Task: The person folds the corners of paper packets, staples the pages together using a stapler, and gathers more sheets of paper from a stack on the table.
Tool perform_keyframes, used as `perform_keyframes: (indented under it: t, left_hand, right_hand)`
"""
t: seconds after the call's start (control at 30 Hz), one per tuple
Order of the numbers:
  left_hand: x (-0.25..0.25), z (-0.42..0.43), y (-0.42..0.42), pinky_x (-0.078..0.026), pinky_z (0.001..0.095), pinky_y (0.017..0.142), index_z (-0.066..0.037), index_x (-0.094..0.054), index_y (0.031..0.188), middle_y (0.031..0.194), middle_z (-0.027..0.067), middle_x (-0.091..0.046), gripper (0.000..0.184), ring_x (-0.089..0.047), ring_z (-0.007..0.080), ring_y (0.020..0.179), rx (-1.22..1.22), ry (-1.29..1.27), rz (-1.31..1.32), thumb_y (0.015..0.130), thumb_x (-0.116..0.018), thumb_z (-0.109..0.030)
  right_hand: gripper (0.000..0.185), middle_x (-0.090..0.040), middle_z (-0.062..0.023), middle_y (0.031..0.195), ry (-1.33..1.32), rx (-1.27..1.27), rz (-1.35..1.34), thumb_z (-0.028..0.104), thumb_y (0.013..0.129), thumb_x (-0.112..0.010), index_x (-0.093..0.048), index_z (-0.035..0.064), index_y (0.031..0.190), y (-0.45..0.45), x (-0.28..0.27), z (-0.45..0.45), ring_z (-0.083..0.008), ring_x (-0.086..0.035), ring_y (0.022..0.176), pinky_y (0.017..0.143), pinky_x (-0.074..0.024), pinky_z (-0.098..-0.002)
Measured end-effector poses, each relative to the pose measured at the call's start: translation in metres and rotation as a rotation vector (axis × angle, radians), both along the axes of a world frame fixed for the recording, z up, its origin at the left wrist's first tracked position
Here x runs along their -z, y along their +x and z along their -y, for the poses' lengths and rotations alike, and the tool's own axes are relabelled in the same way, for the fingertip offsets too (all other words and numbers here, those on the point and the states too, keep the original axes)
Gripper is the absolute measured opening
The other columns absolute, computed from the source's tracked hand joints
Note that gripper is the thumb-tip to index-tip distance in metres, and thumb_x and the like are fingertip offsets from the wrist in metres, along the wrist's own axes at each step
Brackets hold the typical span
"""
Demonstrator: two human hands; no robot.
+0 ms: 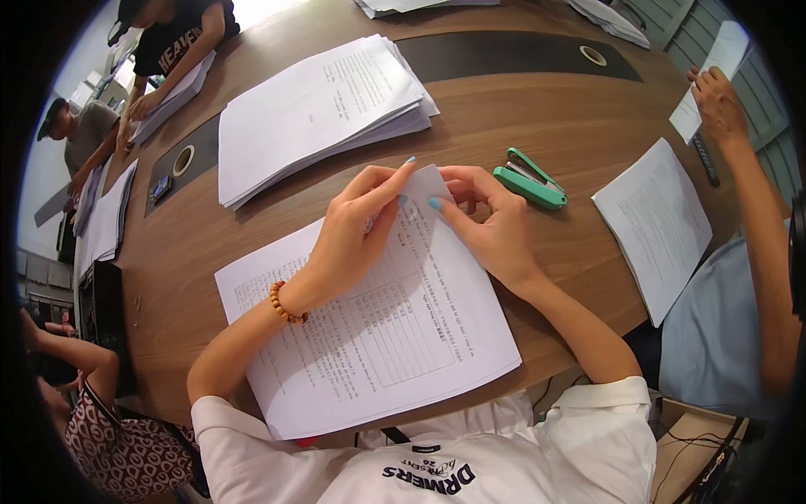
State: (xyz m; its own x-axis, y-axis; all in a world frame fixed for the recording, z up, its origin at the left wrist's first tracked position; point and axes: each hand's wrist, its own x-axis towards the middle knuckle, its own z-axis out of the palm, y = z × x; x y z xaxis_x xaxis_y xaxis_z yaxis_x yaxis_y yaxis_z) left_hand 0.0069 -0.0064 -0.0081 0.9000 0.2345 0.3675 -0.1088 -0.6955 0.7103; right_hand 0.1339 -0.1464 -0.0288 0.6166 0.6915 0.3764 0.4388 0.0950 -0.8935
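Both left hand point(357, 223) and right hand point(497, 225) pinch sheet point(403, 311); long axis slants rightward, away.

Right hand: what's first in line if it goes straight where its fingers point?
The raised corner of the papers, already at the right hand; then probably the left hand's fingertips, though depth is unclear.

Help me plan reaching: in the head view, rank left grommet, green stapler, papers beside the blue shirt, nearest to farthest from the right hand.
1. Green stapler, immediately right.
2. Papers, farther right.
3. Left grommet, far left.
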Motion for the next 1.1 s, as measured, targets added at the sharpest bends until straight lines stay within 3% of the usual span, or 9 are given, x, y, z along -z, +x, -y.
perform_keyframes:
  t: [0.07, 0.13, 0.3, 0.4, 0.77, 0.93, 1.1]
  left_hand:
    - [0.003, 0.000, 0.003, -0.048, 0.0267, 0.081, -0.007, -0.051, 0.130, 0.107, 0.0094, -0.056, 0.053, -0.056, 0.0176, 0.093, -0.017, -0.034, -0.006, 0.081, -0.049, 0.015]
    - [0.005, 0.000, 0.005, -0.050, 0.0283, 0.070, -0.006, -0.051, 0.129, 0.103, 0.0104, -0.056, 0.047, -0.059, 0.0191, 0.088, -0.039, 0.015, 0.037, 0.084, -0.051, 0.011]
    - [0.002, 0.001, 0.004, -0.051, 0.0272, 0.068, -0.004, -0.050, 0.129, 0.103, 0.0100, -0.056, 0.047, -0.059, 0.0184, 0.086, -0.046, -0.015, 0.015, 0.084, -0.051, 0.010]
    - [0.001, 0.001, 0.003, -0.051, 0.0271, 0.068, -0.004, -0.051, 0.128, 0.103, 0.0101, -0.057, 0.046, -0.060, 0.0183, 0.085, -0.046, -0.031, 0.007, 0.084, -0.052, 0.009]
    - [-0.008, -0.001, 0.006, -0.050, 0.0270, 0.066, -0.001, -0.056, 0.121, 0.100, 0.0105, -0.061, 0.038, -0.061, 0.0185, 0.083, -0.052, -0.019, -0.014, 0.084, -0.054, 0.006]
    - [-0.002, -0.003, 0.007, -0.049, 0.0261, 0.069, -0.006, -0.061, 0.117, 0.098, 0.0091, -0.063, 0.037, -0.061, 0.0166, 0.082, -0.074, -0.104, 0.003, 0.084, -0.053, 0.008]
    - [0.001, -0.005, 0.009, -0.050, 0.0259, 0.070, -0.007, -0.063, 0.115, 0.096, 0.0082, -0.063, 0.035, -0.061, 0.0150, 0.081, -0.084, -0.171, -0.008, 0.085, -0.053, 0.008]
  right_hand:
    - [0.030, -0.068, -0.0093, 0.087, -0.023, 0.010, 0.035, 0.005, 0.078, -0.067, -0.061, 0.0031, 0.108, 0.000, -0.002, 0.001, -0.0147, -0.063, 0.072, 0.062, -0.0479, -0.0262]
    - [0.033, -0.067, -0.0100, 0.090, -0.050, 0.014, 0.069, 0.006, 0.078, -0.067, -0.060, 0.0028, 0.110, 0.001, -0.004, 0.003, -0.0146, -0.062, 0.073, 0.061, -0.0479, -0.0262]
    - [0.034, -0.062, -0.0145, 0.106, -0.050, 0.035, 0.251, 0.007, 0.079, -0.066, -0.059, -0.0022, 0.111, 0.002, -0.006, 0.008, -0.0223, -0.061, 0.085, 0.075, -0.0492, -0.0324]
    - [0.035, -0.062, -0.0155, 0.106, -0.005, 0.032, 0.309, 0.007, 0.079, -0.065, -0.059, -0.0029, 0.113, 0.000, -0.003, 0.007, -0.0272, -0.059, 0.091, 0.082, -0.0479, -0.0353]
    - [0.035, -0.054, -0.0122, 0.116, -0.056, 0.052, 0.374, 0.009, 0.078, -0.066, -0.060, 0.0000, 0.112, -0.003, -0.004, 0.008, -0.0259, -0.058, 0.095, 0.078, -0.0490, -0.0330]
    - [0.034, -0.052, -0.0110, 0.118, -0.025, 0.056, 0.426, 0.009, 0.078, -0.068, -0.061, 0.0006, 0.110, -0.002, -0.002, 0.007, -0.0238, -0.058, 0.092, 0.076, -0.0496, -0.0319]
    - [0.038, -0.052, -0.0126, 0.116, -0.048, 0.075, 0.467, 0.014, 0.079, -0.068, -0.057, 0.0004, 0.113, 0.013, -0.007, 0.007, -0.0274, -0.054, 0.097, 0.082, -0.0471, -0.0362]
